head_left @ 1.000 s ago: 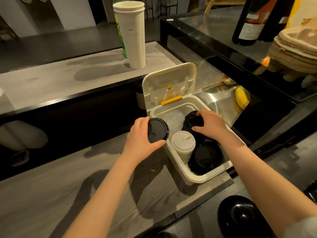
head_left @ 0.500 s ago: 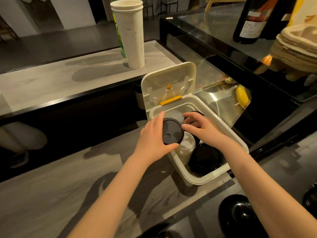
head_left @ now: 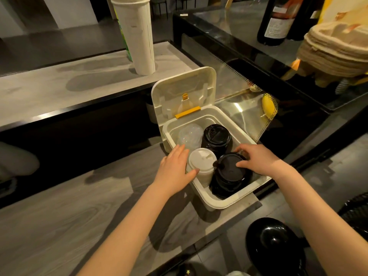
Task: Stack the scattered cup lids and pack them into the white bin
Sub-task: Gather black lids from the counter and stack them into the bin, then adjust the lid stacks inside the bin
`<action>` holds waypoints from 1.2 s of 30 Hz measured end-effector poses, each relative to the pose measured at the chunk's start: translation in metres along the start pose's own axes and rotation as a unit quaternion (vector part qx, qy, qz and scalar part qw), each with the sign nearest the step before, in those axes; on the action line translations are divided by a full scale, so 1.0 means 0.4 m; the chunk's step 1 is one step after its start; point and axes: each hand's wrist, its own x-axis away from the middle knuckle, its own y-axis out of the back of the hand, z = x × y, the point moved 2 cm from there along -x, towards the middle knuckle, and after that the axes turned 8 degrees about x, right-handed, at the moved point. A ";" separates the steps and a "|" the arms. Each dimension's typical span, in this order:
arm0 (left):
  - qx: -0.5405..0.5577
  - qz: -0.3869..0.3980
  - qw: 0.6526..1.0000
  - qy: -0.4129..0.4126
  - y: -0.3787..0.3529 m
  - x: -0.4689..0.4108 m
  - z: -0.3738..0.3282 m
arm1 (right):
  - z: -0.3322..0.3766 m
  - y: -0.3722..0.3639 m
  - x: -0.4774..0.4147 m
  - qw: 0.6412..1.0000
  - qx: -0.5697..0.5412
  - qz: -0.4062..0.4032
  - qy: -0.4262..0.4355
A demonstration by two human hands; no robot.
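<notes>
The white bin point(head_left: 225, 202) stands on the wooden counter with its hinged cover point(head_left: 185, 90) tipped up. Inside it are a clear lid stack point(head_left: 189, 135) at the back left, a black lid stack point(head_left: 216, 137) at the back right, a white lid stack point(head_left: 202, 163) at the front left and a black lid stack point(head_left: 229, 174) at the front right. My left hand point(head_left: 175, 170) rests against the white stack, fingers apart. My right hand point(head_left: 256, 161) lies on top of the front black stack, fingers spread.
A tall stack of white cups point(head_left: 137, 34) stands on the raised grey ledge behind. A glass display case point(head_left: 249, 80) with a yellow fruit point(head_left: 267, 105) is to the right; paper trays point(head_left: 336, 50) and a dark bottle point(head_left: 276, 18) sit on it. A black round object point(head_left: 274, 248) is at lower right.
The black lid that my left hand carried is no longer in it; the front black stack now stands taller. Both hands have dropped to the front stacks in the bin.
</notes>
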 end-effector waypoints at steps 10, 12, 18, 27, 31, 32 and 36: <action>0.000 -0.011 1.000 -0.013 0.005 0.000 -0.011 | 0.005 -0.030 0.010 0.989 0.137 -0.010 -0.054; 0.002 -0.017 1.000 -0.013 0.011 0.004 -0.007 | 0.024 -0.008 0.020 0.992 0.109 -0.045 -0.046; -0.019 -0.043 0.998 0.038 0.062 0.045 0.073 | 0.195 0.019 0.021 0.992 0.050 -0.093 0.065; -0.048 -0.095 0.976 0.188 0.186 0.293 0.319 | 0.564 -0.132 0.010 0.957 0.100 -0.067 0.265; -0.043 -0.114 0.958 0.260 0.220 0.434 0.457 | 0.727 -0.235 0.035 0.937 0.128 -0.028 0.325; -0.045 -0.117 0.953 0.276 0.226 0.472 0.494 | 0.770 -0.261 0.045 0.932 0.137 -0.020 0.334; -0.040 -0.121 0.938 0.323 0.262 0.621 0.637 | 0.948 -0.359 0.094 0.916 0.158 0.004 0.368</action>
